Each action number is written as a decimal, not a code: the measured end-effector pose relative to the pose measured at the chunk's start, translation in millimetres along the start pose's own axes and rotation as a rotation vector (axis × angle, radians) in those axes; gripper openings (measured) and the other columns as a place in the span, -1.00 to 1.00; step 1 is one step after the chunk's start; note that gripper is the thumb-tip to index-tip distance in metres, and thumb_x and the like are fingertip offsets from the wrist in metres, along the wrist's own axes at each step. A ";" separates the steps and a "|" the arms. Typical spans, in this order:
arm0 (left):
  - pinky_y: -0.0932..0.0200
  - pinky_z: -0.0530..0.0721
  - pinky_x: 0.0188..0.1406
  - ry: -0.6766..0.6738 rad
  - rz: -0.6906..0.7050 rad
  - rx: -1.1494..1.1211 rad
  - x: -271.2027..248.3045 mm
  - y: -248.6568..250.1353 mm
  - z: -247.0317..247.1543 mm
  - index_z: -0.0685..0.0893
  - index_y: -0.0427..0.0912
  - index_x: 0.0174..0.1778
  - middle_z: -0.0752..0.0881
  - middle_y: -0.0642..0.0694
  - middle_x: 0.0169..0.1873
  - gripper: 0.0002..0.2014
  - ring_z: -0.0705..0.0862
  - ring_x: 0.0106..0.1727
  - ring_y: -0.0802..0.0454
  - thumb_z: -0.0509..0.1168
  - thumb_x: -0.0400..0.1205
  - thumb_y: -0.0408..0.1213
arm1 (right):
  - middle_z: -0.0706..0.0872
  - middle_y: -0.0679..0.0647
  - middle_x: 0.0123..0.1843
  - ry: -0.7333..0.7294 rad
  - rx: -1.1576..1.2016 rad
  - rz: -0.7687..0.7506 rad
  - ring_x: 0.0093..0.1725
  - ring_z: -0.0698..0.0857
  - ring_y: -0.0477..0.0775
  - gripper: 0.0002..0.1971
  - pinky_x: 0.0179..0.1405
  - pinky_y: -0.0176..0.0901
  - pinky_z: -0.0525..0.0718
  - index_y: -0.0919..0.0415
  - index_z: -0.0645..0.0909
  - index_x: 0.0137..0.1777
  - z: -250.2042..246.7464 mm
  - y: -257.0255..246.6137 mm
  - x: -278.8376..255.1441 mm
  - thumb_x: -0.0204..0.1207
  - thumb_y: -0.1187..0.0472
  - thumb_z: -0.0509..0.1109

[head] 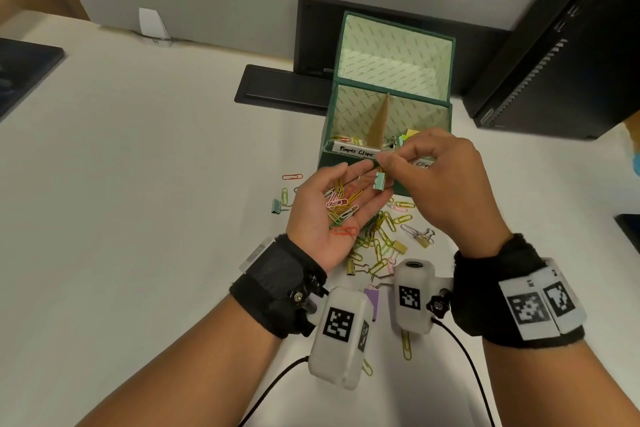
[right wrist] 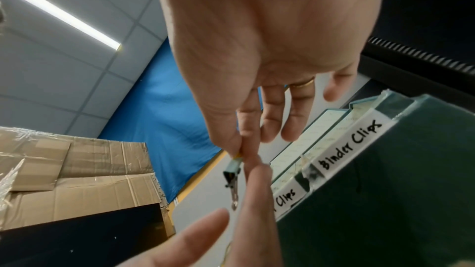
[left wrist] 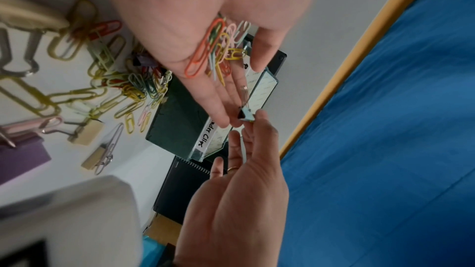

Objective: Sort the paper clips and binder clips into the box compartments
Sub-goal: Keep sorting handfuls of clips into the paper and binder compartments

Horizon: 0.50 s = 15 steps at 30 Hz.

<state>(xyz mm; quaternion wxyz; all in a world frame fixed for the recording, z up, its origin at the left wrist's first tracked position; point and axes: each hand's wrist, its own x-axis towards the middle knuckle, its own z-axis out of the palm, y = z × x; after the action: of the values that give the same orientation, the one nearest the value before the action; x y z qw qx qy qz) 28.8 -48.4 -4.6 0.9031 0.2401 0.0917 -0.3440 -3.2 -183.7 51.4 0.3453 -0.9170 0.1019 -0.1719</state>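
Barely started imo: few clips in the box (head: 356,163), big pile (head: 381,236) left on the table, left hand (head: 325,211) cupping paper clips (head: 341,201), right hand (head: 436,166) pinching a binder clip (head: 379,181).

Glossy coated paper clips (head: 341,204), matt table (head: 156,184)

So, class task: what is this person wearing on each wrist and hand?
Each bare forearm carries a black fabric wrist strap holding a white camera block with a square black-and-white marker and a black cable. The right hand wears a gold ring.
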 end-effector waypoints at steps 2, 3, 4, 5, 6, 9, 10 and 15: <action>-0.05 0.76 0.11 0.014 0.009 0.038 1.0 -1.3 1.4 0.68 -0.44 0.16 0.76 -0.37 0.03 -0.70 0.79 0.08 -0.23 0.23 0.70 -0.26 | 0.68 -0.09 -0.12 0.012 0.021 -0.001 -0.06 0.67 -0.08 -0.78 0.14 0.19 0.62 -0.10 0.73 -0.38 -0.2 0.3 0.6 0.49 -0.05 0.50; -0.03 0.77 0.08 0.020 0.014 0.066 1.6 -2.4 2.2 0.70 -0.42 0.12 0.76 -0.34 -0.02 -0.73 0.79 0.07 -0.22 0.27 0.68 -0.26 | 0.68 -0.09 -0.12 0.012 0.033 0.000 -0.07 0.66 -0.11 -0.78 0.11 0.11 0.62 -0.06 0.75 -0.37 0.0 0.1 0.6 0.50 -0.03 0.50; -0.02 0.78 0.06 0.022 0.017 0.102 1.9 -3.8 2.7 0.70 -0.40 0.11 0.75 -0.34 -0.03 -0.75 0.80 0.06 -0.21 0.29 0.67 -0.28 | 0.68 -0.08 -0.12 0.007 0.037 0.000 -0.08 0.66 -0.13 -0.78 0.08 0.03 0.62 -0.02 0.76 -0.34 0.5 0.0 0.6 0.51 -0.02 0.50; 0.00 0.79 0.03 0.018 0.015 0.134 2.0 -5.0 2.8 0.70 -0.39 0.10 0.75 -0.35 -0.01 -0.77 0.80 0.06 -0.19 0.31 0.66 -0.29 | 0.67 -0.08 -0.12 -0.003 0.033 -0.001 -0.08 0.66 -0.14 -0.77 0.05 -0.04 0.61 0.01 0.76 -0.33 0.8 0.4 0.5 0.52 -0.02 0.49; 0.03 0.80 -0.01 0.017 0.010 0.159 1.9 -6.1 3.0 0.74 -0.36 0.02 0.76 -0.35 -0.03 -0.81 0.81 0.03 -0.16 0.32 0.65 -0.30 | 0.67 -0.08 -0.12 -0.013 0.025 -0.003 -0.08 0.65 -0.15 -0.76 0.03 -0.09 0.59 0.03 0.76 -0.33 1.2 1.1 0.5 0.53 -0.02 0.48; 0.08 0.82 -0.16 0.029 0.010 0.216 2.3 -7.1 1.8 0.73 -0.32 -0.18 0.80 -0.28 -0.24 -0.82 0.83 -0.15 -0.07 0.33 0.63 -0.29 | 0.67 -0.07 -0.11 -0.030 0.020 0.001 -0.07 0.65 -0.15 -0.75 -0.01 -0.19 0.54 0.05 0.76 -0.32 1.8 3.2 0.9 0.55 -0.02 0.47; 0.10 0.82 -0.20 0.031 0.014 0.235 1.9 -6.9 2.4 0.70 -0.34 -0.14 0.80 -0.27 -0.27 -0.83 0.83 -0.19 -0.05 0.32 0.63 -0.29 | 0.67 -0.07 -0.10 -0.030 0.020 0.002 -0.07 0.65 -0.16 -0.77 -0.03 -0.21 0.53 0.04 0.76 -0.30 1.8 3.2 0.9 0.55 -0.01 0.48; 0.18 0.81 -0.28 0.037 0.026 0.298 0.2 -7.3 4.8 0.65 -0.35 -0.07 0.81 -0.21 -0.33 -0.82 0.81 -0.31 0.04 0.27 0.67 -0.27 | 0.66 -0.04 -0.07 0.026 -0.002 0.007 -0.11 0.61 -0.18 -0.84 -0.02 -0.13 0.56 0.04 0.77 -0.19 4.8 4.7 2.0 0.55 0.02 0.47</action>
<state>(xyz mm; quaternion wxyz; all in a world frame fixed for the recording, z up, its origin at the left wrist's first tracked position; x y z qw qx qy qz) 24.1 -55.6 -3.2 0.8601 0.3788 0.0530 -0.3375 0.2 -185.0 45.4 0.3437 -0.9145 0.1100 -0.1826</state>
